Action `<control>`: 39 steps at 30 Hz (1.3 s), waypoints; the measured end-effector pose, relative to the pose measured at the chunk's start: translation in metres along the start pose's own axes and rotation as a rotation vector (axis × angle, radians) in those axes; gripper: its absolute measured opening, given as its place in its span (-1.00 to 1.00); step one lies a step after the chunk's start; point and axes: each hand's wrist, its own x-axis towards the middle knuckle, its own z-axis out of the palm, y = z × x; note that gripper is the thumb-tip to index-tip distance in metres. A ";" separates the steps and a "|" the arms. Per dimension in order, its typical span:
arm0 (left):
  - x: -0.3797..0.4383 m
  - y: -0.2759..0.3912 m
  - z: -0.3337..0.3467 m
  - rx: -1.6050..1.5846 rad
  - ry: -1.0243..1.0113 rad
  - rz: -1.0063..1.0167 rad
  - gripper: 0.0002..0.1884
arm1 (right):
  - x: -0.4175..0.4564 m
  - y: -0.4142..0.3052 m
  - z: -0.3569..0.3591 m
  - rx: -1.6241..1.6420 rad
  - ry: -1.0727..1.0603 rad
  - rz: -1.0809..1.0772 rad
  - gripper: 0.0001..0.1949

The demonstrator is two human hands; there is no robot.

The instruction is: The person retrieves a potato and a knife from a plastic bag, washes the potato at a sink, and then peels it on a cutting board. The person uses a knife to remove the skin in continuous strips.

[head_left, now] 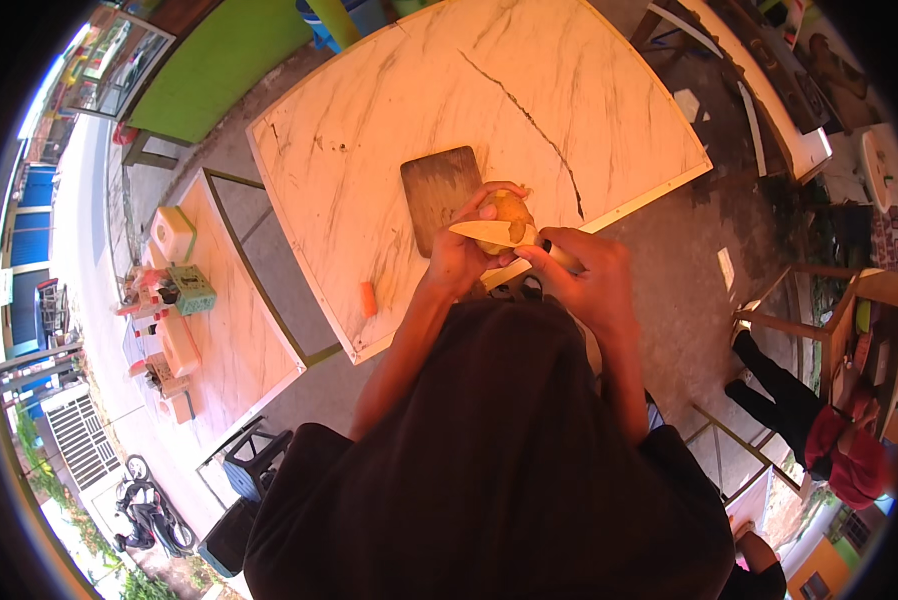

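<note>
My left hand (460, 251) holds a potato (507, 212), its skin partly pared away, over the near edge of the marble-patterned table (389, 97). In my right hand (595, 274) is the handle of a knife (486, 231), whose broad blade lies across the potato and points left. My right thumb rests close to the potato's lower right side. Partly behind my left hand, a dark wooden cutting board (437, 187) lies on the table. An orange piece, probably carrot (368, 298), lies near the table's left corner.
A second table (231, 337) at the left bears tissue boxes (172, 234), bottles and other containers. A person in a red top (846, 457) is at the right, and part of another person (756, 559) shows at the lower right. A dark plastic chair (257, 454) stands at the lower left.
</note>
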 end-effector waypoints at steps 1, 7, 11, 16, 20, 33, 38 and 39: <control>0.000 -0.001 -0.002 0.004 -0.014 0.001 -0.54 | 0.000 0.000 0.000 -0.006 -0.021 -0.001 -0.70; -0.002 0.003 -0.013 -0.043 -0.059 -0.014 -0.47 | -0.002 0.000 -0.004 0.028 -0.004 0.000 -0.70; 0.000 0.004 -0.015 -0.051 -0.079 -0.007 -0.47 | 0.000 0.000 -0.003 0.001 -0.017 -0.009 -0.70; 0.001 0.008 -0.015 -0.039 -0.077 -0.022 -0.48 | 0.001 0.000 0.001 0.018 -0.049 0.002 -0.70; 0.000 0.004 -0.011 -0.007 -0.069 -0.055 -0.49 | 0.001 -0.002 0.005 0.023 -0.036 -0.039 -0.70; -0.008 -0.014 -0.023 -0.093 0.028 -0.058 -0.52 | 0.002 0.000 -0.003 0.017 -0.101 0.004 -0.70; -0.008 -0.016 -0.023 -0.019 0.064 -0.025 -0.52 | -0.001 0.001 0.000 -0.011 -0.138 0.066 -0.70; -0.008 -0.015 -0.018 -0.002 0.087 -0.017 -0.52 | -0.001 0.001 0.000 -0.014 -0.143 0.069 -0.70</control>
